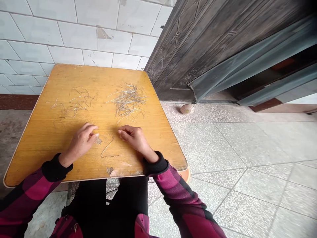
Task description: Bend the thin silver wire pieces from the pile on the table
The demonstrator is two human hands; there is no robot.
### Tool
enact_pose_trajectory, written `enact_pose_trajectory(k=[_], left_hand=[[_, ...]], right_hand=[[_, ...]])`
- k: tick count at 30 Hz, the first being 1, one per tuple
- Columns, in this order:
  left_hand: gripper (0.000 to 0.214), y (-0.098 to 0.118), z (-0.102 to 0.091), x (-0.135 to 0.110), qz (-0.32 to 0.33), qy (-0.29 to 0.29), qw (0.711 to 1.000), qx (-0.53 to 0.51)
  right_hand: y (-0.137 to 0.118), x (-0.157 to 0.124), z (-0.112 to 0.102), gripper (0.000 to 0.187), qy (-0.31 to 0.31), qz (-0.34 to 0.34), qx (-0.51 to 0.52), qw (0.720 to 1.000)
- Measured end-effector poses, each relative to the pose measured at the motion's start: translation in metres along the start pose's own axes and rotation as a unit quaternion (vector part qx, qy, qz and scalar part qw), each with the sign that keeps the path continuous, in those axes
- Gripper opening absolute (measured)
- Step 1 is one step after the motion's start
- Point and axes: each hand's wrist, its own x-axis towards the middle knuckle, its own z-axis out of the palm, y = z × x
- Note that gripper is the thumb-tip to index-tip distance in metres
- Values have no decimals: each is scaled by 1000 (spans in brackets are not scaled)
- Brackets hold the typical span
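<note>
My left hand (80, 142) rests on the wooden table (44, 145), fingers curled together and pointing right, nothing clearly held. My right hand (132, 137) lies opposite it, fingers curled and pointing left. Between them lies one bent thin wire (108, 149), touching neither hand as far as I can see. A dense heap of thin silvery wires (128, 99) sits beyond my right hand. A looser scatter of bent wires (74, 102) lies beyond my left hand.
The table's near edge is chipped (116, 172). A white tiled wall (74, 36) stands behind the table. A dark carved door (210, 43) leans at the right. A small ball (187, 108) lies on the speckled floor by the door.
</note>
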Motion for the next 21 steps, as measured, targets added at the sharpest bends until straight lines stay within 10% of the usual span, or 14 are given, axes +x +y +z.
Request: enact_pose_trajectory(k=[21], left_hand=[[12, -17, -6, 11, -30, 41, 998, 45]], right_hand=[[-3, -4, 0, 25, 3, -85, -87, 993]])
